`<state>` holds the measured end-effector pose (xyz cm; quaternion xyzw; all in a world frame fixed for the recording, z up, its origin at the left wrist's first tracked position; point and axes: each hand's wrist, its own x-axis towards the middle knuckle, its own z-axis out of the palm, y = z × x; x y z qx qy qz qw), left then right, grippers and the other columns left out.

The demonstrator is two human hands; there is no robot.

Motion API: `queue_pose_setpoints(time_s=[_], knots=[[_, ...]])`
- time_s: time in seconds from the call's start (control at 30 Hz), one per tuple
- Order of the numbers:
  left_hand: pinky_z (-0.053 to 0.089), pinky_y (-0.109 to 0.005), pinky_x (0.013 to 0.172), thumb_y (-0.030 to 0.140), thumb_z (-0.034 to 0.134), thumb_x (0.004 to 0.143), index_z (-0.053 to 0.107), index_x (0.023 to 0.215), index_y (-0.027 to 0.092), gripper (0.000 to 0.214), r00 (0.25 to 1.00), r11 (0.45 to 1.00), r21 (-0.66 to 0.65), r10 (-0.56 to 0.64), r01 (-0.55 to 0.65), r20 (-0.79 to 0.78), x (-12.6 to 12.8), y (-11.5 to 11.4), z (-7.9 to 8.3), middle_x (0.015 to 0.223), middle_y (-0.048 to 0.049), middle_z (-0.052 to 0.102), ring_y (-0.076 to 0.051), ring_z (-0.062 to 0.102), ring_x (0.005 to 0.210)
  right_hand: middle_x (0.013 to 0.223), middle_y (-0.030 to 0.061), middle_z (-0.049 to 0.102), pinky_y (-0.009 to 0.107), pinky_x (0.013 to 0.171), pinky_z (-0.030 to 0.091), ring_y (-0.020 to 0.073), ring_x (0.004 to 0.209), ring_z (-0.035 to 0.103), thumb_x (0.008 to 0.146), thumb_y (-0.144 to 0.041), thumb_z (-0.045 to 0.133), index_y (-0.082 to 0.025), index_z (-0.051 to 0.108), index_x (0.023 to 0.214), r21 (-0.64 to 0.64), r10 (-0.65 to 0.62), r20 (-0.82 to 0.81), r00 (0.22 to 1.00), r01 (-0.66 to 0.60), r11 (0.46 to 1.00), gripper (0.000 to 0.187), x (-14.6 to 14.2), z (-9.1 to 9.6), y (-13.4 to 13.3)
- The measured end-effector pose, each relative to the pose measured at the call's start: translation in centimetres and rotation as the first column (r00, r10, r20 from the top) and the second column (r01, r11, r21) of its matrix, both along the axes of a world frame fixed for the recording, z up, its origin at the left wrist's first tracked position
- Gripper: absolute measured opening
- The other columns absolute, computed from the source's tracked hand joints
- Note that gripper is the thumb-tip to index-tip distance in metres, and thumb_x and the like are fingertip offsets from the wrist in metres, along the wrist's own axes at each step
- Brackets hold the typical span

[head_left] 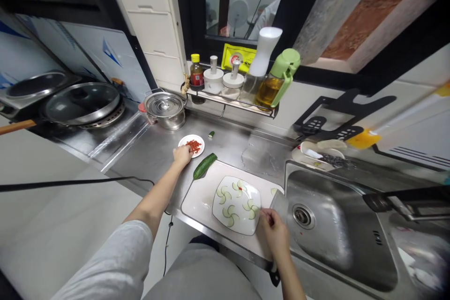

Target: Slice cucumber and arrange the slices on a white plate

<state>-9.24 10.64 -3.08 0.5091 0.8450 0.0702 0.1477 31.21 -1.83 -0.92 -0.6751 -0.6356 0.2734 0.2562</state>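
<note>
My left hand (183, 154) reaches onto a small white plate (182, 142) of red goji berries (194, 146), its fingers closed at the berries' edge. Beside the right rim of a square white plate (236, 230), my right hand (276, 229) has its fingers pinched together; what they hold, if anything, is too small to make out. Thin cucumber slices (231, 216) form several pinwheels on the square plate, and one red berry (240, 188) sits on the far pinwheel. A cut cucumber (205, 166) lies across the corner of the pale cutting board (197, 197).
A knife (279, 204) lies at the board's right end, partly behind my right hand. The sink (316, 262) is to the right. A cucumber end (211, 134), a lidded steel pot (172, 122) and a covered pan (82, 103) stand further off. Above hangs a condiment rack (228, 100).
</note>
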Motion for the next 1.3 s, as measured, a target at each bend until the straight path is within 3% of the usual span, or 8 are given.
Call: queue_pose_setpoints(time_s=[0.2,0.37,0.67,0.83,1.0,1.1,1.2,1.3], knots=[[0.036,-0.038,0.092,0.023,0.067,0.066,0.063,0.066,0.022,0.004,0.965,0.987,0.070,0.129,-0.148,0.228,-0.2,0.6,-0.4,0.089,-0.0049,0.071,-0.024,0.062,0.099,0.054,0.0024,0.058,0.029,0.053,0.039,0.0194,0.055,0.054,0.077,-0.058,0.044,-0.020,0.063,0.074,-0.031,-0.001,-0.005,1.000,0.001,1.000,0.043,-0.3,-0.2,-0.1],[0.044,-0.032,0.079,0.025,0.071,0.060,0.061,0.063,0.021,0.011,0.903,0.963,0.107,0.191,-0.249,0.385,-0.7,0.7,-0.4,0.070,-0.0003,0.069,-0.020,0.064,0.080,0.054,0.0022,0.057,0.028,0.053,0.039,0.0192,0.056,0.053,0.077,-0.061,0.044,-0.020,0.063,0.074,-0.029,-0.004,-0.013,1.000,0.003,1.000,0.046,-0.4,-0.1,0.0],[0.047,-0.023,0.056,0.032,0.070,0.062,0.059,0.069,0.016,0.021,0.611,0.848,0.184,0.191,-0.497,0.768,-0.9,0.4,0.7,0.069,-0.0046,0.069,-0.014,0.063,0.063,0.056,0.0024,0.057,0.029,0.056,0.040,0.0199,0.059,0.054,0.078,-0.059,0.042,-0.019,0.063,0.078,-0.039,0.013,-0.001,1.000,-0.013,0.999,0.045,-0.2,-0.2,-0.2],[0.043,-0.021,0.051,0.034,0.074,0.057,0.062,0.075,0.015,0.028,0.506,0.835,0.158,0.159,-0.527,0.848,-0.2,-0.3,1.8,0.071,-0.0056,0.070,-0.013,0.060,0.058,0.055,0.0017,0.055,0.028,0.054,0.038,0.0185,0.056,0.053,0.079,-0.058,0.042,-0.019,0.063,0.076,-0.019,0.022,0.015,1.000,-0.021,1.000,0.044,-0.6,-0.2,-0.1],[0.038,-0.020,0.049,0.038,0.076,0.056,0.063,0.077,0.016,0.033,0.474,0.883,0.158,0.081,-0.442,0.877,3.2,-1.9,2.4,0.072,-0.0027,0.069,-0.012,0.058,0.058,0.055,0.0013,0.055,0.027,0.055,0.038,0.0171,0.056,0.052,0.081,-0.055,0.041,-0.019,0.063,0.076,-0.002,0.043,0.004,0.999,-0.043,0.999,0.043,-1.1,-0.2,-0.2],[0.043,-0.023,0.056,0.040,0.076,0.057,0.062,0.076,0.017,0.033,0.471,0.949,0.184,-0.043,-0.257,0.881,6.8,-3.9,2.4,0.069,-0.0020,0.067,-0.013,0.059,0.062,0.057,0.0014,0.055,0.026,0.056,0.038,0.0168,0.058,0.052,0.083,-0.052,0.042,-0.018,0.064,0.079,-0.002,0.074,-0.018,0.997,-0.074,0.997,0.041,-1.6,-0.1,-0.4],[0.045,-0.024,0.061,0.038,0.074,0.060,0.062,0.074,0.017,0.028,0.421,0.967,0.246,-0.194,-0.070,0.886,10.8,-6.6,2.2,0.075,-0.0032,0.069,-0.011,0.059,0.063,0.063,0.0026,0.059,0.026,0.057,0.040,0.0166,0.061,0.053,0.084,-0.049,0.043,-0.018,0.066,0.084,-0.011,0.109,-0.046,0.993,-0.110,0.994,0.039,-2.2,0.2,-0.6],[0.043,-0.024,0.057,0.037,0.070,0.066,0.065,0.074,0.018,0.021,0.500,0.967,0.232,-0.253,0.104,0.829,14.5,-9.4,2.0,0.072,-0.0029,0.068,-0.011,0.054,0.058,0.070,0.0039,0.063,0.026,0.060,0.042,0.0164,0.065,0.055,0.085,-0.045,0.045,-0.018,0.066,0.089,-0.011,0.155,-0.078,0.985,-0.157,0.988,0.034,-2.8,0.7,-1.0]])
